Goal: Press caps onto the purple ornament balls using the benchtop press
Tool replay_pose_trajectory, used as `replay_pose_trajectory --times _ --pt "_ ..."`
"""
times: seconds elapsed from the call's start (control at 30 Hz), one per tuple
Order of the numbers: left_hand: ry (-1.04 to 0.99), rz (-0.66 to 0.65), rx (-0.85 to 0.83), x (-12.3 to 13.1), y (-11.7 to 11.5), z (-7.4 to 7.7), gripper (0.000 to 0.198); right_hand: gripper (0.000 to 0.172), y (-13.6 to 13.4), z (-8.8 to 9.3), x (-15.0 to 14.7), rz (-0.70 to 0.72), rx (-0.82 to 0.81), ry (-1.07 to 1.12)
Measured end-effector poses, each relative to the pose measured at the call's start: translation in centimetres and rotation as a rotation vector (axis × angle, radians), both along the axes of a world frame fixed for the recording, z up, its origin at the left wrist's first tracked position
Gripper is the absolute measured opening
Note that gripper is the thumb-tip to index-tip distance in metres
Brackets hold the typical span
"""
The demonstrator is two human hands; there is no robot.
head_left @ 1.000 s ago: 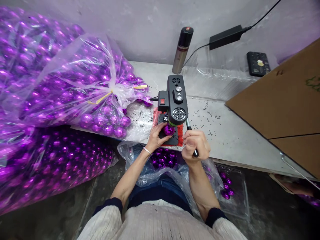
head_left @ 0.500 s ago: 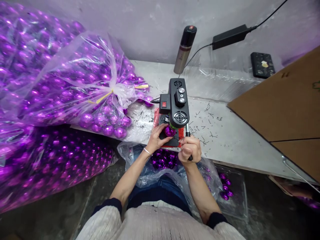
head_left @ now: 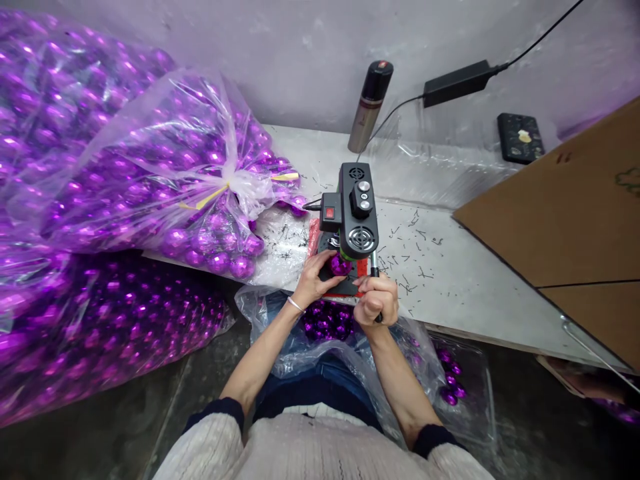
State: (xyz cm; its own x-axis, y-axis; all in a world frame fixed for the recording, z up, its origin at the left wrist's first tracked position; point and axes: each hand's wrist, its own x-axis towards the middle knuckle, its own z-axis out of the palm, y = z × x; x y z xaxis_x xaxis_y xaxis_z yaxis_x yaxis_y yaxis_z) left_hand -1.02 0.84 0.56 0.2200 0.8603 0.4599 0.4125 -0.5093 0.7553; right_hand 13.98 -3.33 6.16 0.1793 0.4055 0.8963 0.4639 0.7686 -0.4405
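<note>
A small black bench press machine [head_left: 357,207] with a red switch stands at the table's front edge. Under its head sits a shiny purple ball [head_left: 341,265]. My left hand [head_left: 314,279] grips that ball from the left, thumb and fingers on either side. My right hand [head_left: 377,299] is wrapped round the machine's black-gripped lever [head_left: 375,272] at the right. More purple balls [head_left: 327,321] lie in a clear plastic bag over my lap, just below both hands. What the press head touches on top of the ball is hidden.
Large clear bags full of purple balls [head_left: 125,160] fill the left. A spray can [head_left: 370,107], a black power adapter [head_left: 457,83] and a dark patterned case [head_left: 520,138] are at the back. Cardboard [head_left: 565,227] stands right. Black scraps litter the white table [head_left: 465,280].
The whole view has shifted slightly. My left hand stays on the ball under the press, and my right hand stays on the lever with hardly any movement.
</note>
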Motion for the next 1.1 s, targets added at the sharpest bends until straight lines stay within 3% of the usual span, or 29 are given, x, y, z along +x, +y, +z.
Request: replay_pose_trajectory --times 0.17,0.27,0.5,0.6,0.67,0.8,0.9,1.0,1.1 --pt "-0.004 0.001 -0.009 0.0 0.0 -0.1 0.061 0.028 0.1 -1.0 -0.1 0.034 0.006 -0.045" --pt "-0.011 0.004 0.000 0.1 0.0 -0.1 0.060 0.030 0.0 -0.3 -0.2 0.016 0.005 -0.018" --pt "-0.039 0.009 0.028 0.1 0.0 0.0 0.061 0.029 -0.4 6.8 -0.3 -0.158 -0.138 -0.016" --pt "-0.066 0.064 0.060 0.0 -1.6 0.4 0.061 0.029 -0.5 8.1 -0.2 -0.148 -0.165 -0.016" --pt "-0.031 0.063 0.103 -0.4 -3.7 0.5 0.063 0.028 -0.6 7.8 -0.1 -0.139 -0.157 -0.033" --pt "0.192 -0.112 0.120 -1.2 -8.6 0.0 0.068 0.026 -0.8 6.1 0.3 -0.117 -0.139 -0.058" --pt "0.272 -0.153 0.097 -1.5 -10.5 -0.4 0.078 0.026 -0.9 5.2 0.4 -0.110 -0.136 -0.065" --pt "0.245 -0.122 0.124 -1.7 -9.2 -0.1 0.075 0.026 -0.9 4.9 0.3 -0.109 -0.139 -0.051" --pt "0.201 0.054 0.138 -2.7 -4.2 1.0 0.038 0.025 -0.9 4.9 0.3 -0.105 -0.128 -0.056"
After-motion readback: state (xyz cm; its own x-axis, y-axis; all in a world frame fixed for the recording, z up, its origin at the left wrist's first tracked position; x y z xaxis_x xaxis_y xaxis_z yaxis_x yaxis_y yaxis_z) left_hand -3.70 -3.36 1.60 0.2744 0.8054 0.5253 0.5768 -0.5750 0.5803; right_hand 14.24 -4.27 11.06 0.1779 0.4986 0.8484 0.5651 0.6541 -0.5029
